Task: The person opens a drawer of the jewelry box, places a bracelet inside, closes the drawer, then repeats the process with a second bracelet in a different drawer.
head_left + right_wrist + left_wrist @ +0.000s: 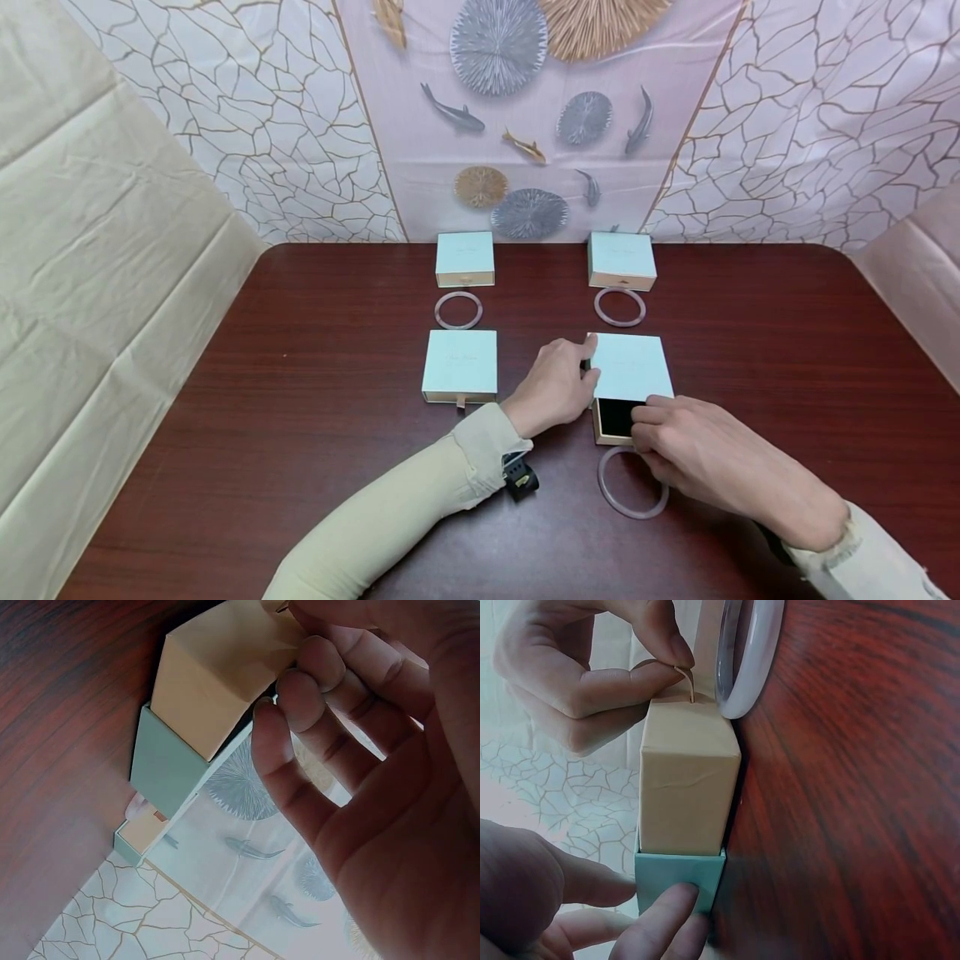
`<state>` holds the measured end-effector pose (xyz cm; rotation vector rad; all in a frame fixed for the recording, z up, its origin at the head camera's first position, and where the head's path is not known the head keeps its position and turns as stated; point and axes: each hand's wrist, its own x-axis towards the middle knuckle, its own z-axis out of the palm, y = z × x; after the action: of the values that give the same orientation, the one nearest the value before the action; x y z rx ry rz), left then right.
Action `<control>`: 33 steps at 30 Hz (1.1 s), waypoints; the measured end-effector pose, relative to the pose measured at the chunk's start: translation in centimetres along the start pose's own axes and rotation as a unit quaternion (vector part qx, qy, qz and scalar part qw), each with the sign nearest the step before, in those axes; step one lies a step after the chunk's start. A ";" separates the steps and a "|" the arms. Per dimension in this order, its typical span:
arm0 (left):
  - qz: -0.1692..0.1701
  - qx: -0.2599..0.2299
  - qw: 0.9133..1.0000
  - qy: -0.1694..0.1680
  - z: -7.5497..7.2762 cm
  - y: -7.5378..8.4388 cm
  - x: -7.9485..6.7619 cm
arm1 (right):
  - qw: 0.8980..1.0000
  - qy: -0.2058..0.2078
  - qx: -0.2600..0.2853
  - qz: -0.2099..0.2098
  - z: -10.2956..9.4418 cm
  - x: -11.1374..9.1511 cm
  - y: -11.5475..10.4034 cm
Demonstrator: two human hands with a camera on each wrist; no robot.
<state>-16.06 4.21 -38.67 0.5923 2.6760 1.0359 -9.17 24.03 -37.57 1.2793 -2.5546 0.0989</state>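
A pale mint drawer-style jewelry box (pixel 630 367) lies front right on the table, its tan drawer (pixel 686 799) pulled partway toward me. Black lining shows inside the drawer. My left hand (pixel 551 387) holds the mint sleeve by its left side, thumb at the upper edge and fingertips (pixel 679 900) against the side wall. Between right thumb and forefinger I pinch the thin ribbon pull tab (pixel 684 675) on the drawer front; my right hand (pixel 712 446) covers the drawer's right part in the head view. A pale lilac bangle (pixel 602 482) lies flat just before the drawer, partly behind the right fingers.
Another mint box (pixel 460 362) with a ribbon tab sits left of my left hand. Behind stand two smaller-looking mint boxes, left (pixel 465 258) and right (pixel 621 260), each with a bangle before it: left bangle (pixel 458 327), right bangle (pixel 620 323). Patterned cloth (pixel 285 117) hangs behind the table.
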 end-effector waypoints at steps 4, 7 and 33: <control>-0.003 -0.001 1.000 -0.001 0.0 0.0 0.0 | 1.000 -0.002 -0.001 -0.002 -0.1 0.0 0.0; -0.005 -0.006 1.000 -0.002 0.0 0.0 -0.1 | 1.000 -0.001 -0.001 -0.003 -0.1 0.0 0.0; -0.021 -0.020 1.000 0.004 0.1 0.2 -0.2 | 1.000 -0.001 -0.007 -0.017 -0.2 -0.1 -0.1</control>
<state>-15.80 4.33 -38.62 0.5241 2.6572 1.0794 -9.00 24.04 -37.39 1.3193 -2.5297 0.0722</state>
